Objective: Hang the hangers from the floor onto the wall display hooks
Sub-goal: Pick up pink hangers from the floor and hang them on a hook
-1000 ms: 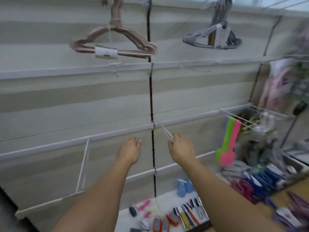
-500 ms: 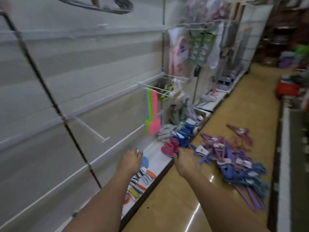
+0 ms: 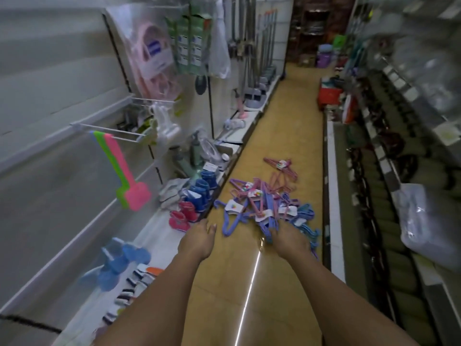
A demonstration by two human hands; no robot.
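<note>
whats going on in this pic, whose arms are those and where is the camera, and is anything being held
There is no machine here. The camera sits on a person's head, looking forward and down a shop aisle, so the two bare arms are that person's own. The left hand and right hand both reach forward with nothing in them, as far as the picture shows. Ahead on the yellow floor lies a pile of hangers, blue, purple and pink, bundled with white labels. The right hand is nearest the pile; whether it touches yet is unclear. On the left, a white wall hook carries pink and green swatters, and a low shelf holds small blue and pink boots.
</note>
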